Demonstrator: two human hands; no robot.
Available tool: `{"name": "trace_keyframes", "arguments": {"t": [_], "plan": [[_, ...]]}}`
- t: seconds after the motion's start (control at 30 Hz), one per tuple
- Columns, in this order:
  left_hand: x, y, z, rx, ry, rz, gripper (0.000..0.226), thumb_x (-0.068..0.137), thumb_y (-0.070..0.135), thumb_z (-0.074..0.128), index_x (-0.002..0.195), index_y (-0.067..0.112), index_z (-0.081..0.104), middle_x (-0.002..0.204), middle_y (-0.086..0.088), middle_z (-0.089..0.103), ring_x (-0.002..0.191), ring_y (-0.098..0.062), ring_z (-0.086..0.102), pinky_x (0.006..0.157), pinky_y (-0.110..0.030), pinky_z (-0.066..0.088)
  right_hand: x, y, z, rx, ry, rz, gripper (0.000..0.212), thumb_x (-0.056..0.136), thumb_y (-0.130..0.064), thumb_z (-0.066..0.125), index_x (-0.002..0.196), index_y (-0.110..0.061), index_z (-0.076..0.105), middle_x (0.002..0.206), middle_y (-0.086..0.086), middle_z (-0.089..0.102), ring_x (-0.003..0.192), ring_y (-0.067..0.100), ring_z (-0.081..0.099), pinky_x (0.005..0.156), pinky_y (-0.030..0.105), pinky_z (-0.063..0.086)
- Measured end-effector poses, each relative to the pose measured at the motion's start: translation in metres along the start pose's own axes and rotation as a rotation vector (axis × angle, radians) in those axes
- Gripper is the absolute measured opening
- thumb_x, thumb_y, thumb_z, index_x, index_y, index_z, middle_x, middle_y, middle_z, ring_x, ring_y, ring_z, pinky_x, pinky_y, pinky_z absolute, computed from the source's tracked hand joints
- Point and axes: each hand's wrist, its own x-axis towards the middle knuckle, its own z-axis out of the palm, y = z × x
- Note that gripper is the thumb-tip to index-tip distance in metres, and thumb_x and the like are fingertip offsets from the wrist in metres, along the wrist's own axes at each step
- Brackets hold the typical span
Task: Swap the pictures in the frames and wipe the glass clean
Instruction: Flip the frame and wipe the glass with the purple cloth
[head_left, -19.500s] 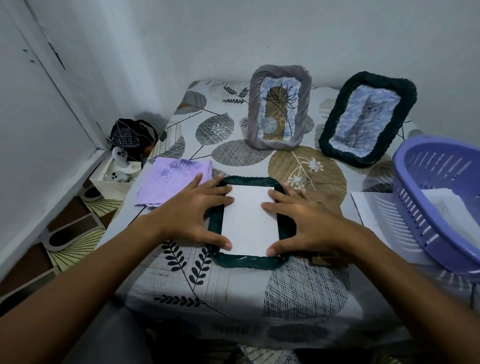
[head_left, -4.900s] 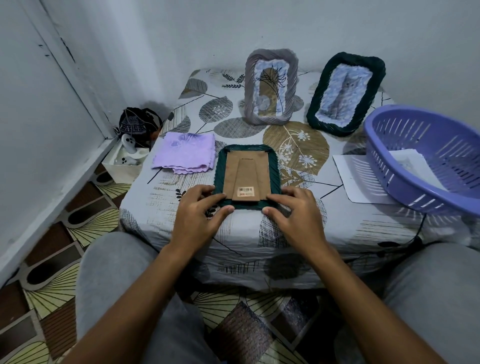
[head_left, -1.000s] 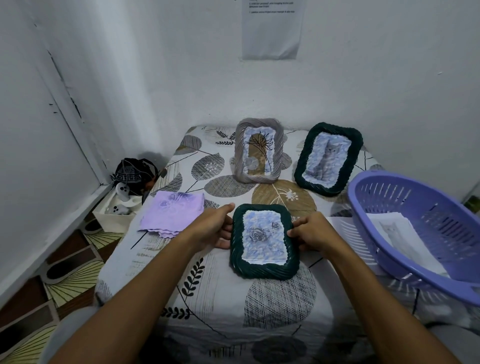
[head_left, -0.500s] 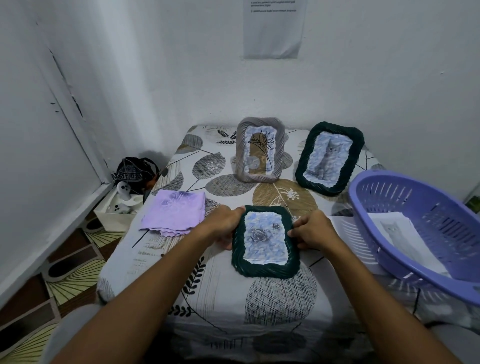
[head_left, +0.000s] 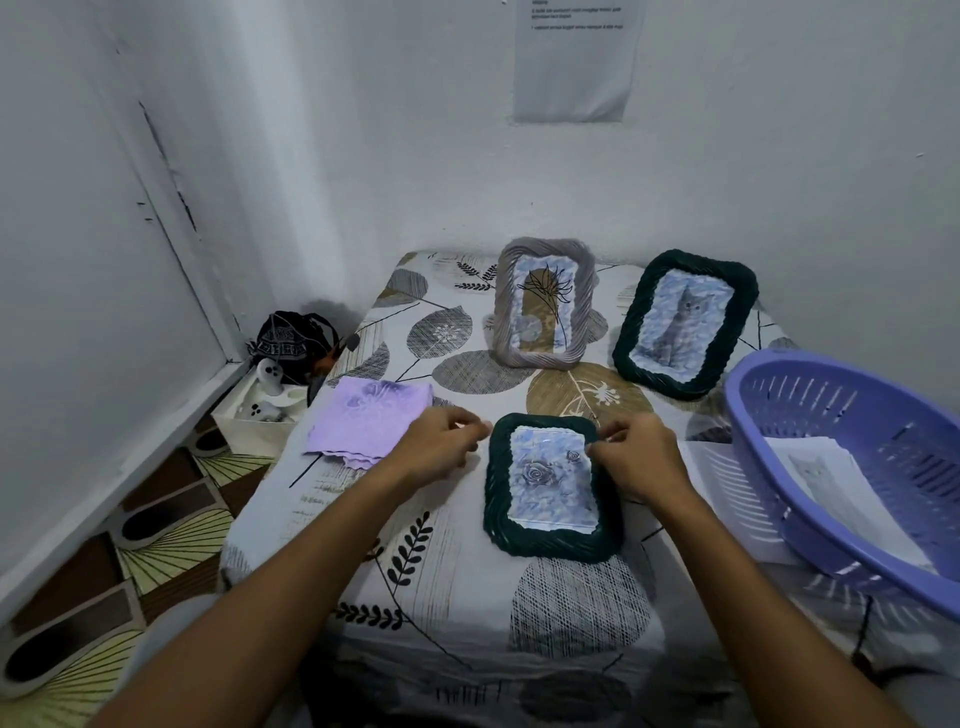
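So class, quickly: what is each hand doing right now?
Left hand: loosely curled, holding nothing.
Right hand: fingertips on the lying dark green woven picture frame; grip unclear.

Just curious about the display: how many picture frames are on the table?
3: a green frame lying flat near the hands, a grey frame standing at the back, another green frame propped beside it.

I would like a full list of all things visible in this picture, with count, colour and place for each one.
Dark green frame: 1, rose picture, flat at table front.
Second dark green frame: 1, cat picture, propped at back right.
Grey frame: 1, plant picture, upright at back centre.
Cloth: 1, lilac, folded, table left.
Basket: 1, purple, table right, holding paper.
Tablecloth: 1, white, leaf print.
Wall notice: 1, white.
White box: 1, floor left.
Left hand: beside flat frame, near cloth.
Right hand: on flat frame's right edge.
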Motion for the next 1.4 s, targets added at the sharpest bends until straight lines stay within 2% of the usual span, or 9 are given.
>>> {"name": "trace_keyframes", "arguments": {"t": [0.3, 0.47, 0.57, 0.73, 0.8, 0.93, 1.1, 1.33, 1.4], "plan": [[0.000, -0.047, -0.086, -0.057, 0.492, 0.038, 0.022, 0.096, 0.025, 0.055, 0.105, 0.012, 0.070, 0.098, -0.002, 0.066, 0.097, -0.021, 0.059, 0.087, -0.033, 0.044, 0.011, -0.096, 0.089, 0.530, -0.400, 0.011, 0.010, 0.086, 0.003, 0.059, 0.083, -0.006, 0.062, 0.081, 0.016, 0.060, 0.069, 0.024, 0.056, 0.066, 0.040, 0.051], [0.006, -0.070, -0.092, -0.079, 0.435, -0.047, 0.036, 0.100, 0.036, 0.045, 0.121, 0.014, 0.064, 0.124, -0.008, 0.061, 0.114, -0.022, 0.054, 0.103, -0.038, 0.040, 0.035, -0.114, 0.144, 0.406, -0.354, 0.095, 0.012, 0.073, -0.009, 0.065, 0.070, -0.010, 0.054, 0.070, 0.014, 0.056, 0.068, 0.026, 0.058, 0.071, 0.051, 0.055], [0.006, -0.072, -0.089, -0.053, 0.433, -0.050, 0.042, 0.102, 0.041, 0.038, 0.126, 0.014, 0.060, 0.131, -0.010, 0.056, 0.119, -0.023, 0.050, 0.106, -0.041, 0.037, 0.036, -0.122, 0.153, 0.449, -0.318, 0.175, 0.017, 0.077, -0.008, 0.070, 0.073, -0.004, 0.054, 0.062, 0.012, 0.054, 0.051, 0.022, 0.054, 0.045, 0.028, 0.043], [0.008, -0.077, -0.092, -0.064, 0.441, -0.061, 0.048, 0.103, 0.042, 0.031, 0.130, 0.012, 0.057, 0.138, -0.012, 0.050, 0.124, -0.026, 0.046, 0.106, -0.039, 0.035, 0.038, -0.130, 0.164, 0.575, -0.371, 0.244, 0.054, 0.069, -0.006, 0.081, 0.115, 0.007, 0.055, 0.096, 0.017, 0.068, 0.074, 0.024, 0.067, 0.049, 0.024, 0.046], [0.008, -0.077, -0.094, -0.053, 0.456, -0.055, 0.048, 0.104, 0.041, 0.029, 0.127, 0.012, 0.059, 0.135, -0.012, 0.052, 0.121, -0.025, 0.048, 0.100, -0.034, 0.035, 0.036, -0.135, 0.165, 0.593, -0.396, 0.213, 0.044, 0.072, -0.002, 0.078, 0.110, 0.005, 0.059, 0.091, 0.015, 0.069, 0.062, 0.017, 0.067, 0.044, 0.019, 0.044], [0.006, -0.080, -0.096, -0.174, 0.432, -0.046, 0.055, 0.103, 0.048, 0.025, 0.124, 0.011, 0.060, 0.130, -0.013, 0.057, 0.118, -0.025, 0.052, 0.103, -0.039, 0.040, 0.029, -0.137, 0.159, 0.601, -0.410, 0.107, 0.011, 0.080, -0.005, 0.069, 0.075, -0.009, 0.060, 0.086, 0.014, 0.066, 0.076, 0.024, 0.064, 0.064, 0.031, 0.049], [0.000, -0.060, -0.081, -0.333, 0.323, 0.028, 0.059, 0.103, 0.046, 0.019, 0.129, 0.007, 0.055, 0.126, -0.008, 0.059, 0.112, -0.022, 0.055, 0.095, -0.036, 0.043, 0.023, -0.120, 0.114, 0.972, -0.508, 0.188, 0.013, 0.083, -0.005, 0.068, 0.087, 0.000, 0.057, 0.084, 0.014, 0.066, 0.078, 0.027, 0.066, 0.071, 0.036, 0.057], [0.012, -0.003, -0.022, -0.365, 0.085, 0.091, 0.052, 0.101, 0.052, 0.019, 0.107, 0.027, 0.065, 0.114, -0.001, 0.067, 0.108, -0.022, 0.060, 0.090, -0.041, 0.047, 0.026, -0.055, 0.022, 1.225, -0.303, 0.239, 0.060, 0.065, -0.016, 0.077, 0.118, 0.008, 0.060, 0.114, 0.028, 0.065, 0.101, 0.038, 0.064, 0.086, 0.046, 0.054], [0.013, 0.008, -0.003, -0.315, 0.037, 0.146, 0.053, 0.102, 0.048, 0.019, 0.113, 0.022, 0.064, 0.116, -0.003, 0.066, 0.109, -0.019, 0.059, 0.085, -0.034, 0.047, 0.026, -0.036, -0.003, 1.231, -0.175, 0.230, 0.051, 0.068, -0.017, 0.078, 0.110, 0.007, 0.063, 0.108, 0.027, 0.067, 0.095, 0.037, 0.065, 0.086, 0.049, 0.054]]}}
